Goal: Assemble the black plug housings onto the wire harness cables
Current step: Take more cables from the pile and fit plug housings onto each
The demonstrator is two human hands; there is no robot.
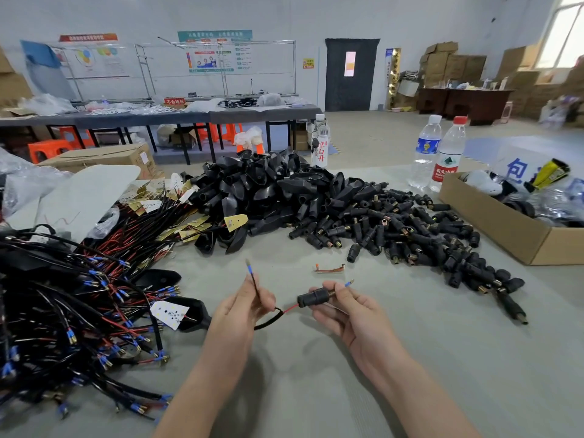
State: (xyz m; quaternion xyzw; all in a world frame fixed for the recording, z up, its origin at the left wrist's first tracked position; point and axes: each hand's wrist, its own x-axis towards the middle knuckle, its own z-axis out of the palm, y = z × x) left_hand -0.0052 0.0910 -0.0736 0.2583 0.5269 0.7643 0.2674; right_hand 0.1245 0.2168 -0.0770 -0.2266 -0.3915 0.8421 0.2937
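Note:
My right hand [350,314] pinches a black plug housing [313,297] held sideways above the grey table. A red wire [290,308] enters its left end, and a blue-tipped terminal [349,283] pokes out past my fingers on the right. My left hand [243,306] pinches the black wire [255,284] of the same cable, whose blue-sleeved tip [249,267] points up. The cable loops between both hands. Loose plug housings [410,235] lie heaped to the right, and larger black shells [268,191] are piled behind.
A tangle of harness cables [79,311] with blue terminals covers the left side. A cardboard box [518,229] of parts stands at the right, with two water bottles [439,153] behind it. A small orange scrap [328,269] lies ahead of my hands.

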